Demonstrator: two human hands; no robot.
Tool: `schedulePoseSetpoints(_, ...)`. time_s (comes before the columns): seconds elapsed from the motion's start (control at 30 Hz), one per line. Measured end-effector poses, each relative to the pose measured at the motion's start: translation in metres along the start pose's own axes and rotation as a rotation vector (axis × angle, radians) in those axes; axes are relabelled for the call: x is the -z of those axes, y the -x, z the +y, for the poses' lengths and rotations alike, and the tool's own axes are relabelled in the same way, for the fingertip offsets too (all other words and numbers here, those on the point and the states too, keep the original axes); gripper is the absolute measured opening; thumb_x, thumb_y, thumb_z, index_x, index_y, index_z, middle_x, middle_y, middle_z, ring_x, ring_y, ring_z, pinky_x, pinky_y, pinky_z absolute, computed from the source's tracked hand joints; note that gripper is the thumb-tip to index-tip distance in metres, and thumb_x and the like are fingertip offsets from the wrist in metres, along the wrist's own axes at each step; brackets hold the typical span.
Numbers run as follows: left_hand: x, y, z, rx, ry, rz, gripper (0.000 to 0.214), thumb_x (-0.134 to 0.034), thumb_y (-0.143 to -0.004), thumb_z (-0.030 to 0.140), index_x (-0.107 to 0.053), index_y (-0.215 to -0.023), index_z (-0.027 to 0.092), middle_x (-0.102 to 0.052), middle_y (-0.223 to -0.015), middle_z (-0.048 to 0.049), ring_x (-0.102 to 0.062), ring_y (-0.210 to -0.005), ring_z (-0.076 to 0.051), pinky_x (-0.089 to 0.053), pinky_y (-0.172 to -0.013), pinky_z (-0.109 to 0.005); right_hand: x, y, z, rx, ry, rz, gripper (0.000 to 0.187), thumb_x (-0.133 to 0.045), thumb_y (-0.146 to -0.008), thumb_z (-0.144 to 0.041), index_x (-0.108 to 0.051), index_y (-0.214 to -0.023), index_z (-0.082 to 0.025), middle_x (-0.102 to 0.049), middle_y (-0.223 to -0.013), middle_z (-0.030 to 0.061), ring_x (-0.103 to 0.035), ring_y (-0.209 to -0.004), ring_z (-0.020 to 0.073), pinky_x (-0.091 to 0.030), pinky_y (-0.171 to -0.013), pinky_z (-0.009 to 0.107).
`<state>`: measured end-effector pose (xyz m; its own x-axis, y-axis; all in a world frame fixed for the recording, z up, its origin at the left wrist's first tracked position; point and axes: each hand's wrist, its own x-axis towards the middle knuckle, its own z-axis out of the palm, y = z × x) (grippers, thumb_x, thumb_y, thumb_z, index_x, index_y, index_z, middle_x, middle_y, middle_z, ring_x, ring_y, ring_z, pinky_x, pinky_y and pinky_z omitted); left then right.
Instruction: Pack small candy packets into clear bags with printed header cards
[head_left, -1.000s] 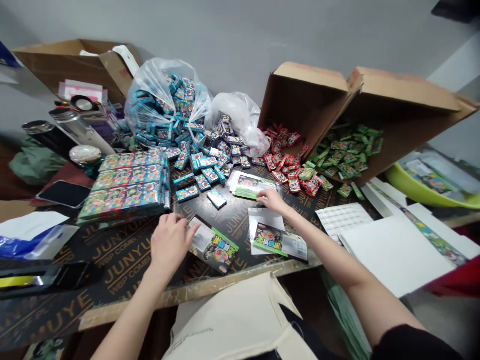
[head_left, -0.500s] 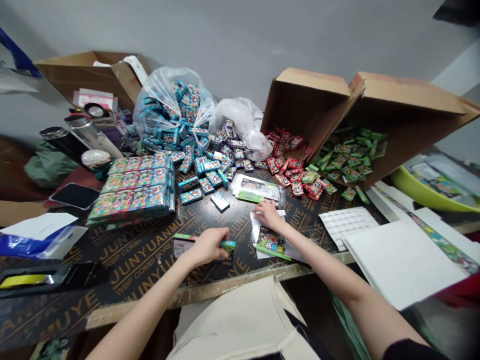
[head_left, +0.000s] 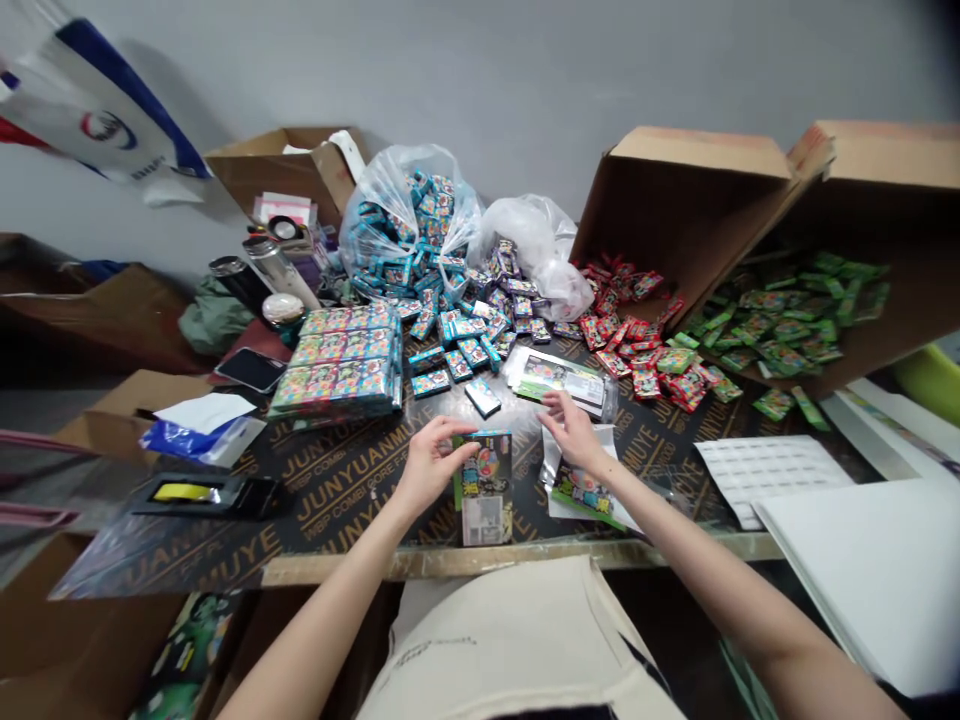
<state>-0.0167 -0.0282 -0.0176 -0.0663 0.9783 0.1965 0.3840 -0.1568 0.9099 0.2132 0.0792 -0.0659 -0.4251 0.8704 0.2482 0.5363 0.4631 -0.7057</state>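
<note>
My left hand pinches the top corner of a flat printed candy pack. This pack stands upright near the table's front edge, its label side facing me. My right hand is over a flat plastic pouch with a green printed card, its fingers apart and nothing visible between them. Its fingertips are close to a stack of printed cards in clear sleeves; I cannot tell if they touch. Small blue candy boxes lie just behind my left hand.
Shrink-wrapped candy boxes are stacked at left, near a tape dispenser and a phone. A clear bag spills blue boxes. Tilted cartons hold red packets and green packets. White sheets lie right.
My left hand has moved up and turned the pack from lying lengthwise to standing with its label toward me. My right hand's fingers have lifted and spread. The view has swung left.
</note>
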Motion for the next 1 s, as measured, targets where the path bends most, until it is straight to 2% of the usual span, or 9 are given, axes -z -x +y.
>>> schedulePoseSetpoints(0.07,0.002,0.0,0.004,-0.033,-0.051,0.012,0.018,-0.061,-0.075,0.028,-0.066,-0.089,0.018,-0.059,-0.087,-0.0051,-0.057,-0.08,-0.015,-0.045,-0.061,-0.023,-0.002,0.0,-0.032,0.012,-0.302,0.01,0.041,-0.053,-0.082,-0.032,-0.038,-0.118,-0.022,-0.059,-0.103,0.007,-0.058,-0.082,0.0159,-0.045,-0.071,0.029)
schedulePoseSetpoints(0.13,0.002,-0.001,0.008,-0.056,-0.097,0.036,0.015,-0.062,-0.074,0.025,-0.065,-0.086,0.018,-0.06,-0.082,-0.0041,-0.057,-0.076,-0.015,-0.045,-0.061,-0.024,-0.003,0.0,-0.062,0.06,-0.486,0.015,0.045,-0.058,-0.078,-0.032,-0.04,-0.119,-0.024,-0.059,-0.102,0.0054,-0.057,-0.087,0.0161,-0.045,-0.076,0.03)
schedulePoseSetpoints(0.23,0.002,0.0,0.01,-0.107,-0.113,0.063,0.007,-0.062,-0.074,0.023,-0.064,-0.078,0.017,-0.061,-0.078,-0.0039,-0.058,-0.075,-0.015,-0.045,-0.063,-0.025,0.001,-0.005,-0.092,0.1,-0.546,0.036,0.029,-0.058,-0.078,-0.031,-0.052,-0.106,-0.022,-0.058,-0.101,0.0053,-0.055,-0.092,0.0165,-0.043,-0.08,0.03)
schedulePoseSetpoints(0.3,0.002,0.001,0.011,-0.149,-0.125,0.062,0.005,-0.062,-0.073,0.021,-0.063,-0.073,0.016,-0.06,-0.077,-0.004,-0.057,-0.075,-0.016,-0.045,-0.066,-0.026,0.008,-0.012,-0.103,0.089,-0.577,-0.02,0.018,-0.056,-0.08,-0.032,-0.057,-0.092,-0.019,-0.057,-0.098,0.0054,-0.054,-0.092,0.0164,-0.043,-0.077,0.028)
schedulePoseSetpoints(0.47,0.002,0.002,0.012,-0.143,-0.168,0.038,0.003,-0.061,-0.072,0.02,-0.061,-0.074,0.017,-0.059,-0.076,-0.0036,-0.056,-0.074,-0.016,-0.044,-0.064,-0.026,0.015,-0.028,-0.113,-0.006,-0.62,-0.423,0.025,-0.06,-0.075,-0.039,-0.053,-0.068,-0.015,-0.058,-0.081,0.0023,-0.053,-0.076,0.013,-0.04,-0.064,0.023)
schedulePoseSetpoints(0.57,0.004,0.004,0.014,-0.139,-0.176,0.031,0.006,-0.059,-0.07,0.016,-0.059,-0.076,0.017,-0.059,-0.078,-0.0033,-0.056,-0.075,-0.016,-0.043,-0.064,-0.025,0.01,-0.032,-0.116,-0.032,-0.545,-0.552,0.03,-0.061,-0.073,-0.041,-0.052,-0.065,-0.014,-0.055,-0.068,-0.0007,-0.048,-0.06,0.0093,-0.035,-0.055,0.021)
schedulePoseSetpoints(0.7,0.003,0.005,0.017,-0.127,-0.181,0.022,0.009,-0.061,-0.07,0.021,-0.058,-0.077,0.016,-0.058,-0.079,-0.0029,-0.055,-0.075,-0.015,-0.042,-0.063,-0.025,0.006,-0.035,-0.119,-0.044,-0.494,-0.597,0.033,-0.061,-0.072,-0.044,-0.051,-0.063,-0.014,-0.049,-0.058,-0.0039,-0.041,-0.053,0.0073,-0.031,-0.051,0.02)
schedulePoseSetpoints(0.8,-0.002,0.005,0.016,-0.113,-0.194,0.094,0.016,-0.066,-0.067,0.029,-0.058,-0.071,0.016,-0.057,-0.073,-0.0018,-0.053,-0.069,-0.014,-0.04,-0.06,-0.025,0.005,-0.036,-0.12,-0.046,-0.492,-0.586,0.033,-0.062,-0.071,-0.044,-0.05,-0.062,-0.014,-0.048,-0.056,-0.0044,-0.041,-0.051,0.0071,-0.029,-0.049,0.02)
schedulePoseSetpoints(1.0,-0.012,0.005,0.015,-0.055,-0.169,0.204,0.011,-0.066,-0.066,0.022,-0.057,-0.066,0.017,-0.056,-0.068,-0.0001,-0.052,-0.066,-0.013,-0.039,-0.059,-0.025,-0.002,-0.035,-0.112,-0.049,-0.516,-0.531,0.029,-0.063,-0.07,-0.039,-0.049,-0.061,-0.016,-0.05,-0.053,-0.004,-0.044,-0.049,0.0076,-0.031,-0.047,0.02)
